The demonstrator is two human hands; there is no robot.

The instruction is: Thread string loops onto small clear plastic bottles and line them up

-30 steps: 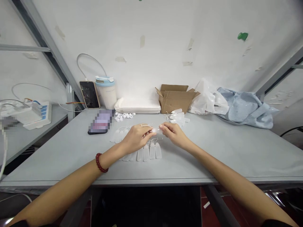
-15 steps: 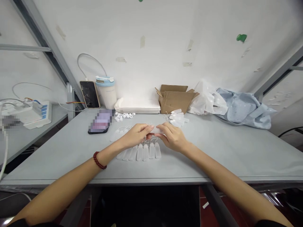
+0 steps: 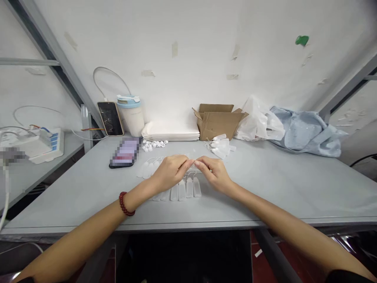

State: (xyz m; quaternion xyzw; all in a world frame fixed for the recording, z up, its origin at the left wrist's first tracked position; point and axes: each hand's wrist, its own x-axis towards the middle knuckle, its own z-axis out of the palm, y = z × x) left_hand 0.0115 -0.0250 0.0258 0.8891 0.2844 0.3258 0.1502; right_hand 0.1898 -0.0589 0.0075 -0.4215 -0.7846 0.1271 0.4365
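Note:
My left hand [image 3: 172, 169] and my right hand [image 3: 214, 172] meet at the fingertips above the middle of the table. Both have their fingers pressed together in a pinch. What they pinch is mostly hidden, with only a bit of pale translucent material below the fingertips. Just in front lies a row of small translucent bottles [image 3: 182, 190] with thin white loops at their tops. More such pieces [image 3: 149, 168] lie behind my left wrist, partly covered by it. A loose pile of similar bottles [image 3: 220, 148] rests beyond my right hand.
Small white caps [image 3: 154, 145] lie beside a phone [image 3: 125, 152]. Along the wall stand another phone [image 3: 111, 118], a blue-lidded cup [image 3: 131, 116], a stack of white sheets [image 3: 172, 131], an open cardboard box [image 3: 219, 124], a plastic bag [image 3: 257, 122] and blue cloth [image 3: 306, 131].
A translucent white bottle-like piece showed between my hands before; now it is largely hidden. My fingertips have come together, with the hands angled downward. The view has shifted slightly.

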